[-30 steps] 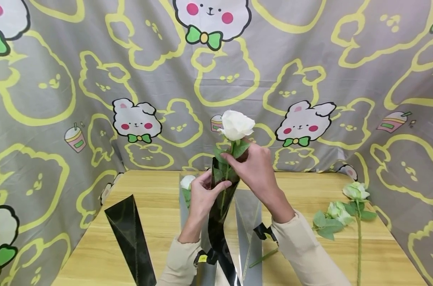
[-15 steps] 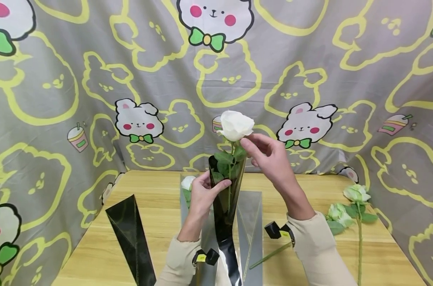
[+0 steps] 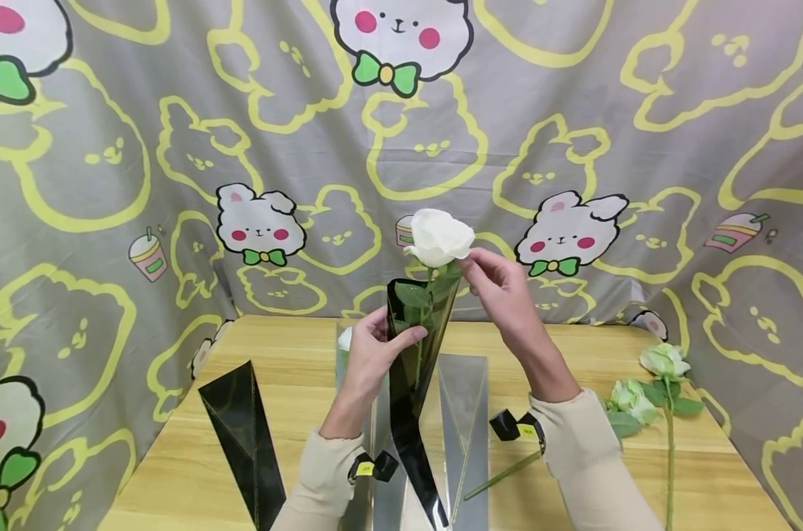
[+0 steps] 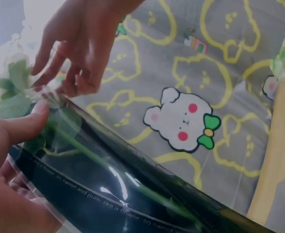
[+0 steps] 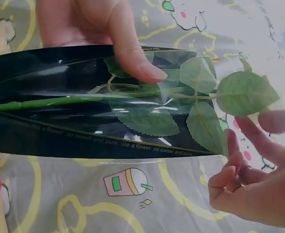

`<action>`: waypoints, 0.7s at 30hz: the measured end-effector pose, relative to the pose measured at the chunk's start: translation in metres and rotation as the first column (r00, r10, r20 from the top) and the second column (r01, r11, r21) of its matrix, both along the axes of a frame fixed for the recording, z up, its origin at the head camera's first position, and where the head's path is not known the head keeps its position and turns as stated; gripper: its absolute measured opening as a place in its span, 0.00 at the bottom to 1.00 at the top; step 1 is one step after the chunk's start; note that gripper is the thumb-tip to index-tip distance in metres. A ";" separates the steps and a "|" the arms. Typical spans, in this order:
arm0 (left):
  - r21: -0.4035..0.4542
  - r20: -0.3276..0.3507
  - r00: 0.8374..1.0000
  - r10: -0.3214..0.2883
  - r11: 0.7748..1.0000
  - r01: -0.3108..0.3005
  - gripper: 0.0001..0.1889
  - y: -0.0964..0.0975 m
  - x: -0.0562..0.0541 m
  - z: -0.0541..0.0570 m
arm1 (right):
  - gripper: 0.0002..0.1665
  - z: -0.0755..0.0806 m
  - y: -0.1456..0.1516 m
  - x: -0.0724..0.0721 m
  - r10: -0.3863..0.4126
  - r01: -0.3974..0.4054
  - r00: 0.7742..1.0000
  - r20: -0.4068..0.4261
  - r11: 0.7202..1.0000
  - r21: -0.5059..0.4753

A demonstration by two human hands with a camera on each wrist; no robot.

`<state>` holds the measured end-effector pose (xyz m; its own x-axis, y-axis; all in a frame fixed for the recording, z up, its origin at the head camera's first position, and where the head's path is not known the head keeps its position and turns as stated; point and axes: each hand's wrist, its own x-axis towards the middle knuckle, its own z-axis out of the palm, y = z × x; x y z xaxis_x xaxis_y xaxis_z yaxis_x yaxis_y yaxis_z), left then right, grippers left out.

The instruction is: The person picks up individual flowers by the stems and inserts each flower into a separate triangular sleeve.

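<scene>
above the left grip [image 3: 371, 354], pinching a dark sleeve [image 3: 408, 391] likely for steadiness, sits a white rose [image 3: 441, 237]; right grip [image 3: 509, 299] loosely spread alongside.

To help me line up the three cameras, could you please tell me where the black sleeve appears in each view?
Head: the black sleeve is below centre, under the white rose.
Left wrist: the black sleeve slants from the left down to the bottom right.
Right wrist: the black sleeve runs from the left edge to right of centre.
Shared landmark: the left thumb, over the sleeve near its open end.
</scene>
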<state>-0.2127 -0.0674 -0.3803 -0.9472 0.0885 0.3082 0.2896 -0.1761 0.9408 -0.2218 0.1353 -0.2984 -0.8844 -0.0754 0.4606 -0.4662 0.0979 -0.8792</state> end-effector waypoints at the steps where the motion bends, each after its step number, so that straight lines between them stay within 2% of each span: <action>1: -0.011 0.011 1.000 -0.002 1.000 0.003 0.19 -0.001 0.000 0.000 | 0.14 0.000 0.001 -0.002 0.019 -0.019 1.000 0.014 1.000 -0.012; 5: -0.034 0.052 0.998 -0.021 0.999 0.022 0.18 -0.002 0.000 0.000 | 0.14 0.000 0.005 -0.005 0.125 -0.122 0.988 0.088 0.992 -0.039; 9: -0.034 0.053 0.998 -0.042 0.998 0.044 0.16 -0.001 0.000 0.000 | 0.11 -0.001 0.007 -0.006 0.187 -0.189 0.975 0.118 0.982 0.009; 12: -0.056 0.035 0.999 -0.041 0.997 0.043 0.16 0.000 -0.001 0.000 | 0.13 0.001 0.004 -0.006 0.172 -0.179 0.979 0.108 0.982 0.053; 16: -0.090 0.009 1.000 -0.029 0.996 0.030 0.15 -0.001 -0.003 0.002 | 0.22 0.006 0.000 -0.007 0.143 -0.148 0.986 0.087 0.987 0.059; 21: -0.093 -0.022 1.000 -0.018 0.996 0.016 0.15 0.001 -0.005 0.005 | 0.21 0.008 -0.004 -0.008 0.122 -0.126 0.991 0.062 0.990 0.071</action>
<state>-0.2175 -0.0665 -0.3754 -0.9381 0.1342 0.3194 0.3089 -0.0935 0.9465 -0.2296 0.1317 -0.2899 -0.8908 -0.2180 0.3986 -0.4280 0.1085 -0.8972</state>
